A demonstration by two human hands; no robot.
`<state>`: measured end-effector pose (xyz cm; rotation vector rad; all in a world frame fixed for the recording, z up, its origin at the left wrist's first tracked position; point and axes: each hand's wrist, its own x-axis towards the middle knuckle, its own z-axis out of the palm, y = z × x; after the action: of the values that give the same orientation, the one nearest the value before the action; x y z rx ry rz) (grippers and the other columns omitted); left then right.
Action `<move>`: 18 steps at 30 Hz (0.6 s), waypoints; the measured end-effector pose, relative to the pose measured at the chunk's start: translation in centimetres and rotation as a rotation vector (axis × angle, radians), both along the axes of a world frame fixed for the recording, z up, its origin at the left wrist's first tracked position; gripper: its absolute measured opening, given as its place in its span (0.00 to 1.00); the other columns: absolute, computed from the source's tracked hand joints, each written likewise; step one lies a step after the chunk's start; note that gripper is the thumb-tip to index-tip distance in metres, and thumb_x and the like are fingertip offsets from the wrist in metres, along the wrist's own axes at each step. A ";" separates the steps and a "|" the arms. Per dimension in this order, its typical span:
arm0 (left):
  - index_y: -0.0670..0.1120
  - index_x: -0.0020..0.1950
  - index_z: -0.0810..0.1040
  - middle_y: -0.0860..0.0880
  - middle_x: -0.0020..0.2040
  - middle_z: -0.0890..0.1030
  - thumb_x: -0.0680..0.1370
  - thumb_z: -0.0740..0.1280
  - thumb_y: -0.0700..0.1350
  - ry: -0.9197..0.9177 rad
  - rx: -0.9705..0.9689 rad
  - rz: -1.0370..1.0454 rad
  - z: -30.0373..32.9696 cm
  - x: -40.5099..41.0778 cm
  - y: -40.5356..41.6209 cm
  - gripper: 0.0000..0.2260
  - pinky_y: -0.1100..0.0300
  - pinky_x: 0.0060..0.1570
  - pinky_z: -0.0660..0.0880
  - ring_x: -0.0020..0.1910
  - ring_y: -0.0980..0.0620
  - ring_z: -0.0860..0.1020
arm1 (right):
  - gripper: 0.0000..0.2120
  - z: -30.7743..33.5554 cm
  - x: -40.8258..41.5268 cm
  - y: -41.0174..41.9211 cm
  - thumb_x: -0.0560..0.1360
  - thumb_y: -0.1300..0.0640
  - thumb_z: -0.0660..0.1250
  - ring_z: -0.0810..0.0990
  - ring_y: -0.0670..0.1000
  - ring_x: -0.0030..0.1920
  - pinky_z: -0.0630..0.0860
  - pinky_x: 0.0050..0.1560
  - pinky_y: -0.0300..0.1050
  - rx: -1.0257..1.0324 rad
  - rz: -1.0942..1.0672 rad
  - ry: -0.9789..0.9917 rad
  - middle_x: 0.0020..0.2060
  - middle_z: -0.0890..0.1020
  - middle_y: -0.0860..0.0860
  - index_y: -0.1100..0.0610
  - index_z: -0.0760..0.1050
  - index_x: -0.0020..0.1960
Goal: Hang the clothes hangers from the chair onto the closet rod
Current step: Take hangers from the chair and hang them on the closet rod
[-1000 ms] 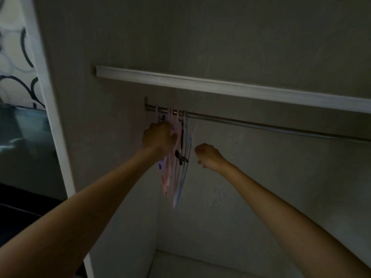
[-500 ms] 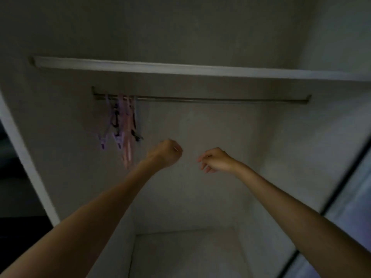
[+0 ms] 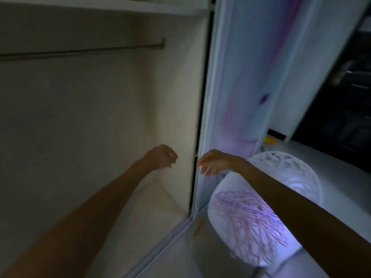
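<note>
Below right grip [image 3: 211,163]: hangers [image 3: 247,215].

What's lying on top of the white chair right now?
A heap of thin pink and purple hangers covers the seat of the chair. The right forearm crosses over it, hiding the heap's right side.

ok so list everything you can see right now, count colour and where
closet rod: one, dark metal, upper left inside the closet, no hangers on the stretch in view
shelf: one, pale, above the rod
closet door: one, white with purple tint, centre right
chair: one, white lattice back, lower right beside the door
hangers: a pile, pink and pale, on the chair seat, number unclear
left hand: one, loosely curled, holds nothing
right hand: one, fingers relaxed, holds nothing
</note>
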<state>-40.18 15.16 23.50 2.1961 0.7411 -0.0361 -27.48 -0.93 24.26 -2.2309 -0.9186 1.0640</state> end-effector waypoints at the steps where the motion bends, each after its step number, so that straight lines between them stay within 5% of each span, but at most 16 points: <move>1: 0.39 0.57 0.80 0.38 0.55 0.82 0.76 0.66 0.38 0.008 -0.011 -0.039 -0.8 1.9 -1.5 0.10 0.74 0.19 0.67 0.29 0.58 0.77 | 0.06 -0.6 1.5 -2.1 0.78 0.57 0.61 0.78 0.41 0.25 0.70 0.31 0.34 -0.017 -0.046 0.020 0.36 0.79 0.51 0.54 0.75 0.45; 5: 0.40 0.53 0.82 0.42 0.49 0.82 0.76 0.65 0.39 0.020 -0.025 -0.165 -4.0 9.1 -7.3 0.08 0.73 0.25 0.69 0.35 0.60 0.81 | 0.11 -3.3 6.9 -9.9 0.80 0.57 0.58 0.77 0.40 0.24 0.69 0.34 0.36 -0.101 -0.198 0.042 0.35 0.78 0.50 0.58 0.73 0.59; 8: 0.43 0.53 0.82 0.44 0.52 0.81 0.78 0.62 0.39 0.087 -0.017 -0.251 -6.7 15.2 -12.1 0.10 0.62 0.50 0.78 0.52 0.50 0.81 | 0.12 -5.7 11.3 -15.6 0.80 0.56 0.57 0.77 0.42 0.28 0.69 0.33 0.34 -0.156 -0.292 0.051 0.35 0.78 0.48 0.57 0.73 0.60; 10: 0.44 0.60 0.79 0.45 0.59 0.79 0.79 0.60 0.42 0.148 0.041 -0.272 -8.8 19.1 -15.1 0.13 0.56 0.62 0.73 0.61 0.46 0.77 | 0.14 -7.8 14.6 -19.2 0.80 0.57 0.57 0.76 0.45 0.31 0.68 0.34 0.35 -0.189 -0.358 0.080 0.35 0.78 0.48 0.60 0.73 0.61; 18: 0.44 0.63 0.78 0.45 0.63 0.77 0.80 0.60 0.42 0.251 -0.021 -0.138 -19.5 27.1 -17.8 0.14 0.57 0.63 0.70 0.63 0.46 0.75 | 0.13 -18.8 24.2 -27.4 0.79 0.58 0.58 0.76 0.45 0.29 0.65 0.28 0.33 -0.304 -0.511 0.135 0.33 0.78 0.49 0.62 0.75 0.60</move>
<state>-13.11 -2.63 4.04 2.2437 0.7202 -0.3935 -3.24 -28.30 5.43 -2.4068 -0.1112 1.1374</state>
